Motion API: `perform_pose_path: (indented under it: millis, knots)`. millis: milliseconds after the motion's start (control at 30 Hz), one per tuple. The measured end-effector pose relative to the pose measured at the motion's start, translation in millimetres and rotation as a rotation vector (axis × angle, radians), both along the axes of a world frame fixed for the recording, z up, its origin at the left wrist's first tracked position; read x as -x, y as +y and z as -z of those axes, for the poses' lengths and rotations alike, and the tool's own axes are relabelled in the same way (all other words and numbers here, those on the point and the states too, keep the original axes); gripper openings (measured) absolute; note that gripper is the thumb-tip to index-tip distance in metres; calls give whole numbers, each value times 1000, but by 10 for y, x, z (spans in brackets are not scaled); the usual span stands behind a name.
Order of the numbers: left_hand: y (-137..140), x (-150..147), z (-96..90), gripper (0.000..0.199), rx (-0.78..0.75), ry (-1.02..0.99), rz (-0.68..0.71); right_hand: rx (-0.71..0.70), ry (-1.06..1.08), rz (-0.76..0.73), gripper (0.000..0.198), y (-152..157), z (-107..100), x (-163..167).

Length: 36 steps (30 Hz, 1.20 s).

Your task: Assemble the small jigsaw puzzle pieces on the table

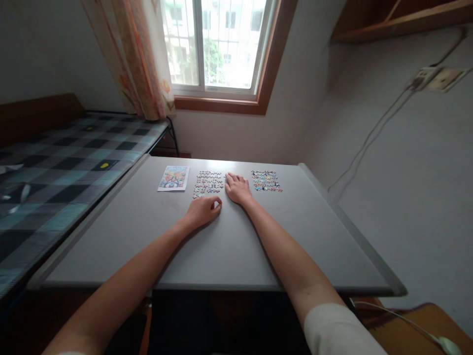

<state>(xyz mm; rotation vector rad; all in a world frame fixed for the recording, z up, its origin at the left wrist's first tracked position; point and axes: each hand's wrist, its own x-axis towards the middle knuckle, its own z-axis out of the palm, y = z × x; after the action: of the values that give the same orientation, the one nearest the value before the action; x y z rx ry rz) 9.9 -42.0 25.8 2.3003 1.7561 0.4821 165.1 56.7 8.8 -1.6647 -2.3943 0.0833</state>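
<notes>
My right hand [237,189] lies palm down on the grey table [244,256], its fingers stretched out towards the window. It is between two groups of jigsaw pieces, beside the right edge of the left group [209,182]. Whether a piece is under its fingers is hidden. Just below that left group, my left hand [204,210] rests with curled fingers, thumb and forefinger forming a ring. Anything it pinches is too small or hidden to make out. The right group of jigsaw pieces [266,181] sits in rows, apart from both hands. A printed picture sheet [174,178] lies flat at the left.
A bed with a checked cover [74,162] stands along the table's left side. Behind the table are a window [221,44] and a patterned curtain [136,59]. Cables run down from a wall socket [424,78] at the right. A brown seat [424,325] is at lower right.
</notes>
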Motion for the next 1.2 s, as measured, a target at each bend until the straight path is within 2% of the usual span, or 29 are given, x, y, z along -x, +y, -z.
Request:
perform_pose_path:
  millis: [367, 600, 1200]
  knots:
    - [-32, -31, -28, 36, 17, 46, 30, -70, 32, 27, 51, -208, 20, -34]
    - [-26, -16, -18, 37, 25, 37, 33, -57, 49, 1, 46, -387, 18, -137]
    - [-41, -10, -63, 37, 50, 46, 53, -56, 98, -16, 43, -408, 39, -187]
